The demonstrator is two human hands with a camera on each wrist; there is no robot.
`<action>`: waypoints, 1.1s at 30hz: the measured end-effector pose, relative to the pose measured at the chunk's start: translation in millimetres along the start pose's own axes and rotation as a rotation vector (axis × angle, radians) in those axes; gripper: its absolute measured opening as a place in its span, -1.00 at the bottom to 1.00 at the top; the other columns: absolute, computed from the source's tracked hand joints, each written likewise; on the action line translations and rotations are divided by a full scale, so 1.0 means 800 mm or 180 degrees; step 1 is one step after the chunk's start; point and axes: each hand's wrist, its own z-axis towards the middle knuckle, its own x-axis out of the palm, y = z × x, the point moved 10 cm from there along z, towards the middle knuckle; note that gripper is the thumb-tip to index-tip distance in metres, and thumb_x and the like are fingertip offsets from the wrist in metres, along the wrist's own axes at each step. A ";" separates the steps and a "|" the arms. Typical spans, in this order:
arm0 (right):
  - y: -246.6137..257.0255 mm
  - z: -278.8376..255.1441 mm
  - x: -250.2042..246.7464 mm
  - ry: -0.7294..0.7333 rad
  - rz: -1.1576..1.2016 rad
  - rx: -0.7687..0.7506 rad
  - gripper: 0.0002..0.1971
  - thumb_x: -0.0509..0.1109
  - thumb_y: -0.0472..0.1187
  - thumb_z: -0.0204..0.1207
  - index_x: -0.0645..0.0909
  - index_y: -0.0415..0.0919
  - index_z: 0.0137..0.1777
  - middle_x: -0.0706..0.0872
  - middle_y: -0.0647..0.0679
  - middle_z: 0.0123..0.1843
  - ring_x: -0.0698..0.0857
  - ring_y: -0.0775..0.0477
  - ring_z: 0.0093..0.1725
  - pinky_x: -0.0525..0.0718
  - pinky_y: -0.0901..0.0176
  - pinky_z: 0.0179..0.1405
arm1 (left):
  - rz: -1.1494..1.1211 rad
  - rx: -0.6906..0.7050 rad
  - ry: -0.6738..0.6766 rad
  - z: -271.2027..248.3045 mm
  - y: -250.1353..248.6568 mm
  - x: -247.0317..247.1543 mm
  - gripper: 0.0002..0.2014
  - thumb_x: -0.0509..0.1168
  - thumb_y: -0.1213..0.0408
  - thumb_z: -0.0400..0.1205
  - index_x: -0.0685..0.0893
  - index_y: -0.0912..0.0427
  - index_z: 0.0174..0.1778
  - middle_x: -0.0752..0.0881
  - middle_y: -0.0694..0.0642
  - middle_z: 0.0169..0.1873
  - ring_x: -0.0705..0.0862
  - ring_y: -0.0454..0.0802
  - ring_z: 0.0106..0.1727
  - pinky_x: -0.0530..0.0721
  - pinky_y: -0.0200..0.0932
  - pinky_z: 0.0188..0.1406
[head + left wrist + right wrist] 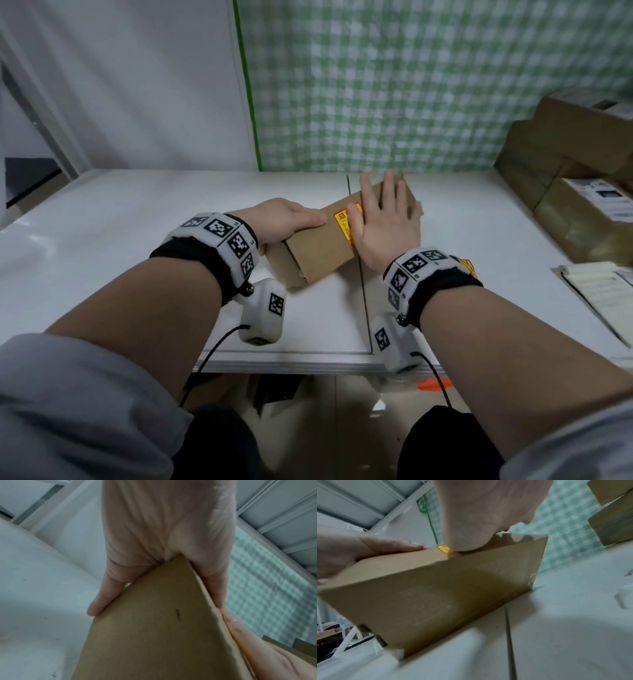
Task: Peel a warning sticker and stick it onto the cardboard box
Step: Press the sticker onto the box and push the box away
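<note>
Lying aslant on the white table [137,219], the cardboard box [318,246] bears the orange warning sticker [344,219] on top, pressed flat under the right hand [387,222] with straight fingers, while the left hand [281,219] grips the box's near-left end.

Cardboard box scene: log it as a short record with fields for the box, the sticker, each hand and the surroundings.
box: brown cardboard box lying skewed on the white table, across the table's seam
sticker: yellow and red warning sticker on the box's top face, partly covered by the right hand
left hand: left hand grips the box's near-left end, thumb on top
right hand: right hand lies flat, fingers straight, pressing the sticker and box top
surroundings: stacked cardboard parcels at the table's right; green checked curtain behind
</note>
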 end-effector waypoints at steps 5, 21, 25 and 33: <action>-0.014 -0.006 -0.013 0.0201 0.0122 -0.0156 -0.43 -0.11 0.07 0.66 -0.13 0.20 0.66 -0.15 -0.08 0.75 -0.01 -0.24 0.71 0.14 -0.34 0.60 | 0.0270 0.0180 -0.0065 -0.008 -0.015 -0.002 -0.57 0.17 -0.16 0.60 0.61 -0.08 0.33 0.58 -0.10 -0.18 0.53 -0.14 -0.25 0.43 -0.29 -0.44; 0.020 0.015 -0.032 0.0244 -0.0634 -0.0809 -0.14 0.51 -0.15 0.24 0.18 -0.08 0.53 0.36 -0.11 0.49 0.26 -0.19 0.55 0.21 -0.40 0.53 | 0.1569 0.0794 -0.0664 0.003 -0.030 -0.025 0.00 0.44 -0.29 0.27 0.19 -0.11 0.60 0.40 0.23 0.37 0.41 0.18 0.41 0.46 0.11 0.41; 0.008 0.042 -0.033 0.0337 -0.0374 -0.0465 -0.11 0.52 -0.10 0.26 0.14 -0.08 0.56 0.31 -0.14 0.51 0.22 -0.22 0.57 0.22 -0.54 0.48 | 0.1658 0.1037 -0.1020 0.014 -0.046 -0.033 0.07 0.52 -0.14 0.18 0.11 -0.17 0.59 0.27 0.23 0.39 0.28 0.26 0.41 0.49 0.26 0.36; -0.031 0.092 -0.057 -0.0677 -0.0079 -0.0183 -0.43 0.40 -0.31 0.34 0.40 -0.18 0.38 0.45 -0.22 0.39 0.45 -0.27 0.35 0.53 0.02 -0.01 | 0.1003 0.0559 -0.1098 0.111 -0.038 -0.063 0.06 0.62 0.24 0.17 0.21 0.14 0.57 0.30 0.32 0.41 0.46 0.28 0.33 0.55 0.02 0.27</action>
